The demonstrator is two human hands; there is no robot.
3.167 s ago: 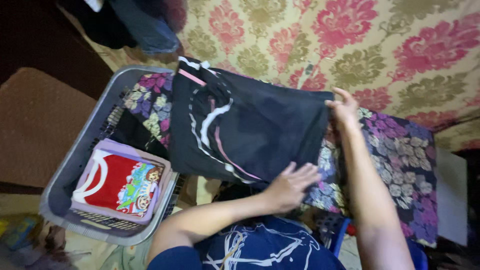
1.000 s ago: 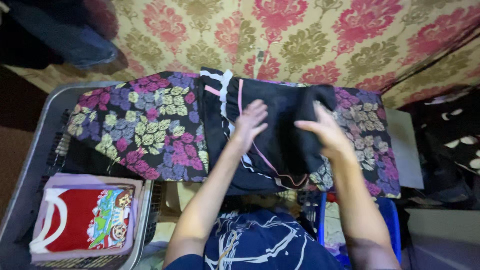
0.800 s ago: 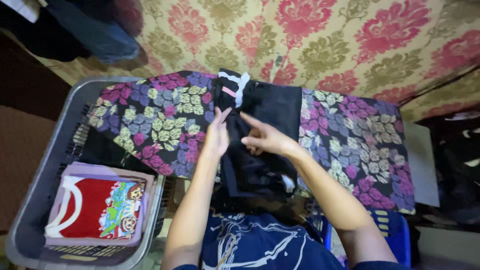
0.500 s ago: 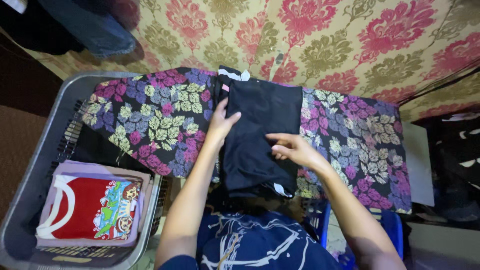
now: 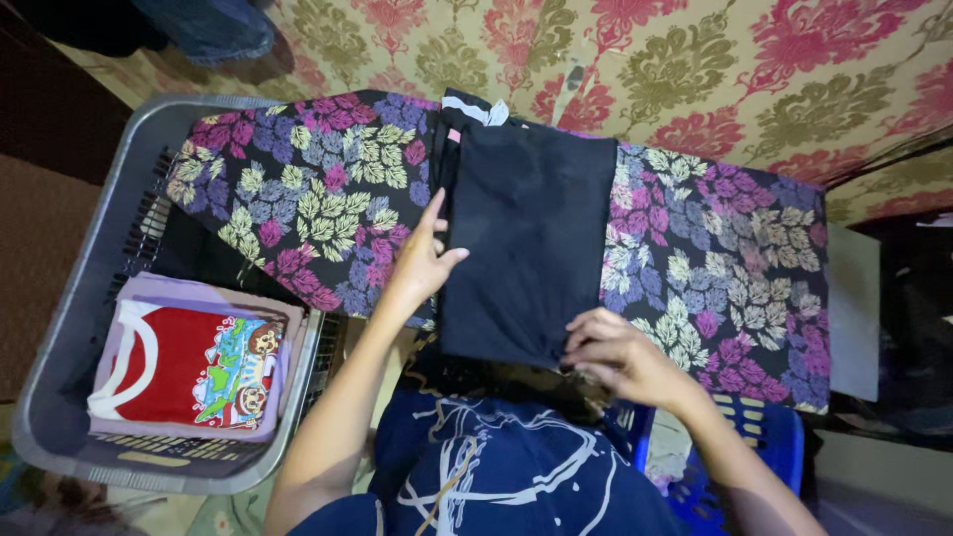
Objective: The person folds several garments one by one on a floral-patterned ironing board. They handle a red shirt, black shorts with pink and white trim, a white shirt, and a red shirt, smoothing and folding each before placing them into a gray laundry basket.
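Hands: left flat against black garment, right pinching its corner.

Black garment now folded narrow and flat; right hand moved to near corner; white-pink trim tucked under.

The black garment lies folded into a tall, narrow rectangle, flat and smooth on top, its long side running from far to near. It rests on the floral cloth, about midway between left and right. At its far end, a strip of white and pink trim shows from under the top layer. Its near end hangs a little past the cloth's near edge. The left edge shows stacked layers of fabric; the right edge is a clean, straight fold line.
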